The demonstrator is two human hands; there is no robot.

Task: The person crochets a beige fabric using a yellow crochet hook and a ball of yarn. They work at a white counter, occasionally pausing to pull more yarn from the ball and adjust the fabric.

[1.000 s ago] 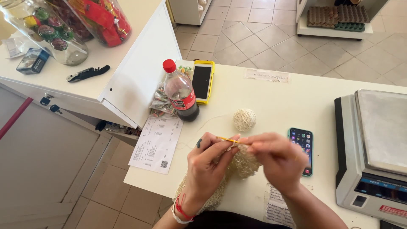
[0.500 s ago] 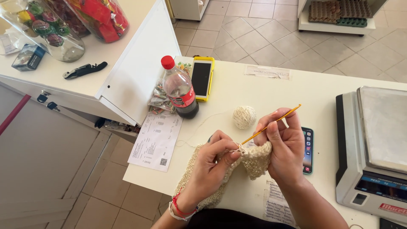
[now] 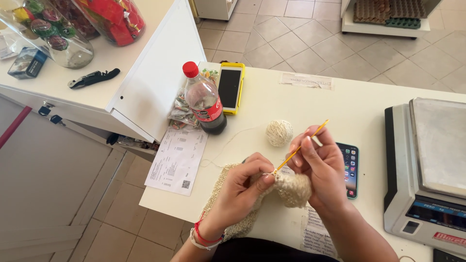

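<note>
A yellow crochet hook (image 3: 302, 146) is pinched in the right hand (image 3: 318, 167), fingers closed round its shaft, tip down at the working edge. The cream crocheted piece (image 3: 291, 188) is gripped by the left hand (image 3: 242, 187), thumb and fingers closed on the fabric just beside the hook tip; the piece hangs over the near edge of the desk (image 3: 369, 104). A loop could be dropped or the yarn split if the hook is tilted too far (strands look loose and fuzzy). The yarn ball (image 3: 279, 133) sits free near the hands and could be rolled off by a tug on the strand. A dark phone (image 3: 350, 170) lies just beside the right hand, a soda bottle (image 3: 205, 101) and yellow-cased phone (image 3: 230, 88) stand further back, a printed receipt (image 3: 177, 160) at left, a weighing scale (image 3: 427, 170) at right, crowding elbow room.
</note>
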